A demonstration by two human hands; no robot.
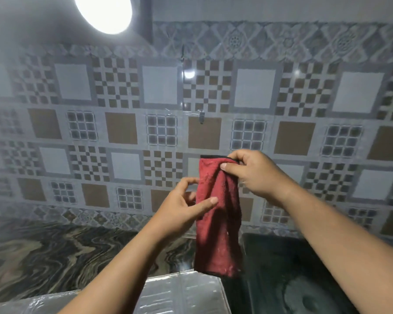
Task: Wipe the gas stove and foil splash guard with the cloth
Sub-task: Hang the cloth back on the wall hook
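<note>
From the head view, the red cloth (217, 220) hangs in the air in front of the tiled wall (123, 123), its long axis running straight up and down. The right hand (256, 175) pinches its top edge between thumb and curled fingers, so the whole length dangles below that grip. The left hand (182, 211) sits just beside the cloth's left edge at about mid-height, thumb laid across the front of the fabric and fingers bent toward its edge; it looks like a light pinch, though the fingers behind the cloth are partly hidden.

The cloth's bottom hem hangs just above the upper edge of the foil splash guard (184, 293), which stands at the lower middle of the frame. To its right lies the dark gas stove (288, 275), its surface dim and blurred, with what may be a burner near the bottom. To the left spreads the marbled countertop (36, 257).

Both surfaces lie below and slightly toward the person from the hands. The left hand is nearer the guard, the right forearm crosses over the stove. Wiping has apparently not begun; the cloth probably needs gathering or folding into one palm before it goes down.
</note>
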